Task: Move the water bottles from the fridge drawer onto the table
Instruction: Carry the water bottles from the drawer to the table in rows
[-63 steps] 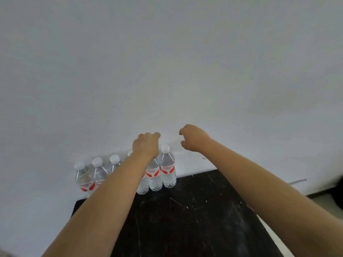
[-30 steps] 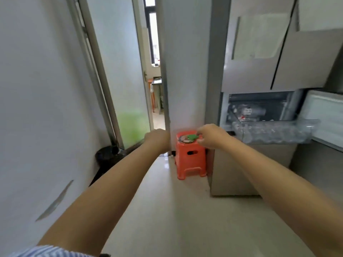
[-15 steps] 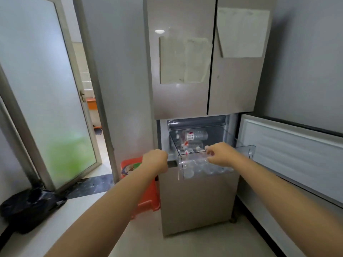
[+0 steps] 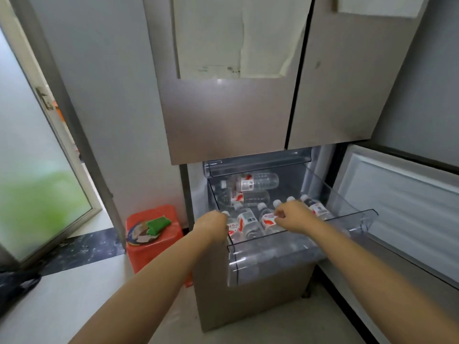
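Note:
The clear fridge drawer (image 4: 273,259) is pulled out below the fridge's upper doors. Several water bottles with white caps and red-and-white labels stand in a row at its front (image 4: 246,220), and two more lie on their sides behind (image 4: 255,182). My left hand (image 4: 213,225) lies over the leftmost bottle, whose cap peeks out beside it; the fingers are hidden. My right hand (image 4: 293,217) hovers over the row's middle. Its loosely curled fingertips are at a bottle's label (image 4: 267,219) and wrap nothing.
The lower fridge door (image 4: 397,207) stands open at the right. An orange plastic stool (image 4: 154,244) with a green sponge (image 4: 157,223) on it stands left of the fridge. Farther left are a frosted glass door (image 4: 37,170) and a black bag (image 4: 15,286).
I have turned from the table with its row of bottles to the fridge and come closer. Both empty hands have reached forward and down into the drawer.

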`<action>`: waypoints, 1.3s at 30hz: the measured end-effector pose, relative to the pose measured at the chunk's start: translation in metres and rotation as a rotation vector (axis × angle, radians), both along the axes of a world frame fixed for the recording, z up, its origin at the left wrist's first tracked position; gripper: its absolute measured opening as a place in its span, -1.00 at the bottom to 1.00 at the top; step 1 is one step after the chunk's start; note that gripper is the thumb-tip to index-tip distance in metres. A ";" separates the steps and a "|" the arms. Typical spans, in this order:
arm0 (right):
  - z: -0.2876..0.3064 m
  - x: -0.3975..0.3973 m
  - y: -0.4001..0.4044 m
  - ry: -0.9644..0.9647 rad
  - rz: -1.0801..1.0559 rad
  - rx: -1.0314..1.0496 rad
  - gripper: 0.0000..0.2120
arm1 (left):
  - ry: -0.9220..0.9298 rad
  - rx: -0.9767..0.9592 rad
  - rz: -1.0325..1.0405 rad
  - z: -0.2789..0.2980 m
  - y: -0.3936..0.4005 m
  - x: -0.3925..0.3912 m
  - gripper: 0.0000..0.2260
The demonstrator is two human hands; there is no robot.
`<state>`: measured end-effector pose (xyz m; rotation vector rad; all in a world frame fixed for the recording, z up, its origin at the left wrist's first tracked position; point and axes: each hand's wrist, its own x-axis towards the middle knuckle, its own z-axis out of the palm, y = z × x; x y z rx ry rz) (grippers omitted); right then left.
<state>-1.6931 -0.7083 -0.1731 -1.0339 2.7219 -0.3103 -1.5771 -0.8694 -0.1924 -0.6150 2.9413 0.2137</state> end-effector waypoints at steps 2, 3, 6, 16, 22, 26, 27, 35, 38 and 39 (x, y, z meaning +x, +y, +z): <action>-0.016 -0.021 -0.017 -0.057 -0.002 0.015 -0.75 | 0.028 0.012 -0.012 -0.015 -0.013 -0.021 -0.75; -0.024 -0.030 -0.025 -0.089 -0.002 0.022 -0.75 | 0.037 0.013 -0.016 -0.023 -0.019 -0.030 -0.75; -0.044 -0.057 -0.049 -0.155 0.006 0.039 -0.77 | 0.031 -0.010 -0.025 -0.047 -0.034 -0.046 -0.75; -0.115 -0.115 -0.154 -0.249 -0.023 -0.011 -0.72 | 0.187 0.010 -0.070 -0.090 -0.053 -0.044 -0.64; -0.147 -0.126 -0.177 -0.400 -0.149 -0.054 -0.64 | 0.312 -0.181 -0.088 -0.076 -0.042 -0.050 -0.75; -0.139 -0.137 -0.169 -0.616 -0.196 -0.161 -0.73 | 0.027 -0.239 0.018 -0.067 -0.038 -0.076 -0.76; -0.134 -0.140 -0.165 -0.635 -0.188 -0.176 -0.77 | 0.006 -0.261 0.051 -0.070 -0.039 -0.086 -0.73; -0.088 -0.160 -0.104 -0.503 0.036 -0.302 -0.77 | -0.178 0.200 0.513 -0.109 -0.046 -0.175 -0.72; -0.085 -0.166 -0.080 -0.448 0.041 -0.328 -0.82 | -0.166 0.197 0.603 -0.128 -0.052 -0.184 -0.68; -0.084 -0.166 -0.075 -0.433 0.052 -0.329 -0.83 | -0.147 0.188 0.618 -0.130 -0.052 -0.187 -0.67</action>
